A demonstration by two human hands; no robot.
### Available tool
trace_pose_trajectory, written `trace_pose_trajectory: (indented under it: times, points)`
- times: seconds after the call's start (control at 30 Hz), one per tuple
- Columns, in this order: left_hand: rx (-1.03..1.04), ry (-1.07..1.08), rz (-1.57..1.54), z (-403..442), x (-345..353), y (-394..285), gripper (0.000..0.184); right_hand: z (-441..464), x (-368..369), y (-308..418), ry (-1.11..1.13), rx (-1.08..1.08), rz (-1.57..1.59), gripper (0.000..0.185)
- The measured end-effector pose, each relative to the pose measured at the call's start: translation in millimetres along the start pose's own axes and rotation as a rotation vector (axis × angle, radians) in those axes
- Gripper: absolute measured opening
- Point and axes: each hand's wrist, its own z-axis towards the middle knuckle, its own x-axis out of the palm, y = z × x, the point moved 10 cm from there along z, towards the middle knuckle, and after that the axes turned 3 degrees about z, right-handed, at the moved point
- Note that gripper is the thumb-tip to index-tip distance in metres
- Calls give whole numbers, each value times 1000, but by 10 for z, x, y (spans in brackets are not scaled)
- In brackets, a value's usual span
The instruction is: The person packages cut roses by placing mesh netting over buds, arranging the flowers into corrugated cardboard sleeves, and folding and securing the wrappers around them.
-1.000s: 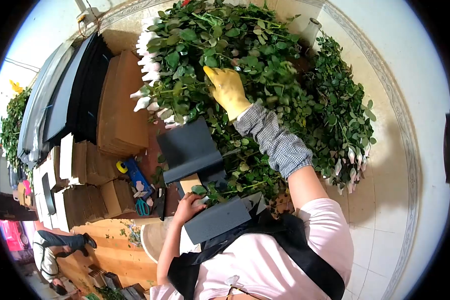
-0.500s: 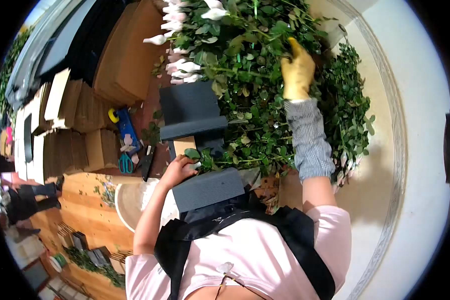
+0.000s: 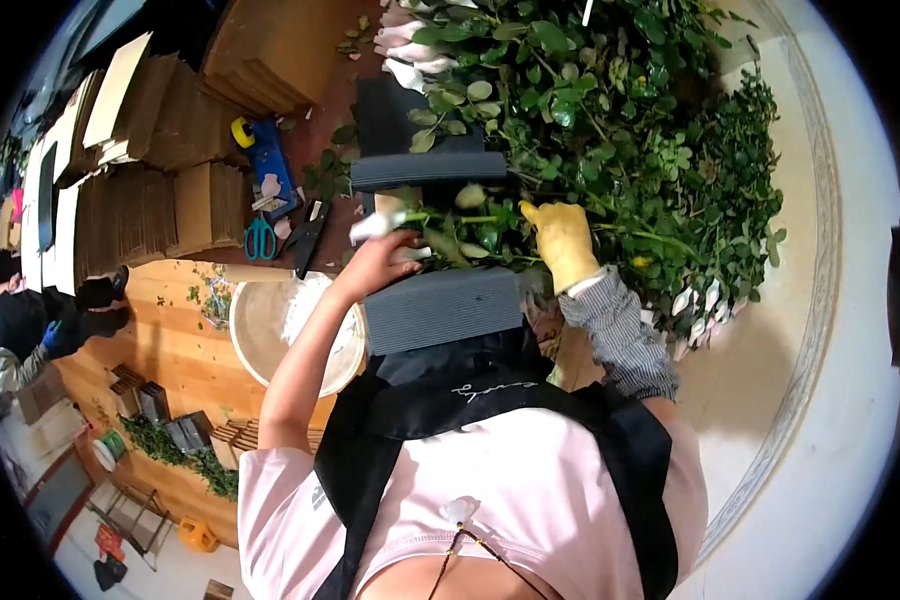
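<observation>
Head view, centre of frame: the yellow-gloved right hand (image 3: 564,242) appears closed on a leafy green rose stem with a white bud (image 3: 460,218), between two grey ribbed pads (image 3: 444,312); whether the bare left hand (image 3: 378,268), fingers bent beside the bud, grips anything cannot be told. Leaves snagging in the dense green foliage pile (image 3: 620,140), upper right, could bend the stem or knock the bud against the raised upper pad (image 3: 425,171), which obstructs upward movement. Teal-handled scissors (image 3: 260,240) lie upper left.
</observation>
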Motion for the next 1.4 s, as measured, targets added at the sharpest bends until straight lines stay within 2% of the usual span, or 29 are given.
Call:
trace_pose_trajectory:
  times: [0.07, 0.13, 0.2, 0.27, 0.3, 0.33, 0.4, 0.43, 0.47, 0.53, 0.57, 0.6, 0.67, 0.7, 0.73, 0.8, 0.87, 0.9, 0.93, 1.0, 1.03, 1.07, 1.13, 1.17, 1.2, 1.27, 1.33, 1.37, 1.4]
  points:
    - [7, 23, -4, -22, 40, 70, 38, -23, -65, -83, -199, 38, 30, 15]
    - [32, 45, 80, -30, 44, 36, 37, -43, -4, -157, -154, 62, 94, 13]
    - [71, 67, 161, 24, 33, -79, 36, -25, 374, -179, -113, -13, 151, 14]
    - [270, 23, 459, 15, -29, -377, 35, -41, 521, -168, -202, -10, 102, 12]
    - [278, -53, 645, -6, -109, -536, 39, -54, 403, -124, -62, 40, 107, 16]
    - [153, -35, 752, 27, -154, -570, 46, -84, 395, -127, 81, 101, 113, 19]
    - [264, -154, 730, 9, -214, -734, 52, -132, 302, -134, -39, 147, 206, 22]
    - [218, -90, 738, 11, -140, -558, 53, -262, 82, -121, -360, 161, 232, 22]
    - [237, -77, 739, -3, -150, -543, 53, -262, 243, -135, -350, 184, 301, 29]
    - [230, 91, 535, -7, -90, -461, 54, -353, 904, -114, -705, 53, 465, 38]
    - [263, 117, 566, -11, -83, -475, 57, -326, 806, -134, -454, 80, 513, 52]
    - [273, 115, 569, 19, -92, -486, 57, -332, 506, -255, -462, 85, 508, 52]
    - [304, 115, 574, -16, -98, -520, 60, -314, 537, -243, 70, 96, 803, 61]
    - [267, 112, 627, 10, -91, -487, 64, -356, 307, -278, 96, 69, 825, 63]
    - [276, 116, 632, 30, -68, -471, 64, -333, 94, -310, 63, 10, 902, 60]
    - [200, 94, 589, 87, -71, -331, 66, -270, -446, -413, -301, -94, 1165, 56]
    - [227, 80, 571, 65, -10, -281, 67, -82, -638, -545, -605, -17, 1102, 54]
    - [245, 64, 550, 20, -7, -324, 68, -14, -656, -511, -732, 84, 682, 51]
    - [219, 19, 604, -12, -31, -318, 66, 122, -464, -474, -652, 200, 449, 40]
    - [-88, 85, 470, -54, -85, -132, 62, 411, 128, -432, -354, 223, 434, 27]
    - [6, 52, 502, -54, -85, -133, 60, 401, 169, -516, -553, 250, 518, 22]
    - [-44, 91, 416, -43, -39, -51, 59, 343, 145, -636, -749, 276, 600, 18]
    - [-63, 76, 326, -28, -64, -133, 58, -136, -422, -716, -1021, 305, 571, 20]
    - [-68, 66, 319, -36, -75, -134, 58, -196, -422, -785, -1067, 222, 717, 25]
    - [-9, 51, 317, -31, -83, -191, 58, -280, -421, -853, -1011, 256, 893, 28]
    - [36, 20, 300, -34, -81, -192, 58, -306, -67, -956, -741, 374, 1257, 29]
    - [243, -58, 298, -41, -104, -296, 58, -402, -135, -876, -625, 144, 1275, 32]
    - [217, -50, 261, -26, -106, -315, 54, -502, -635, -651, -604, -43, 1324, 38]
    - [243, -75, 254, -29, -112, -310, 53, -552, -691, -534, -532, -76, 1389, 44]
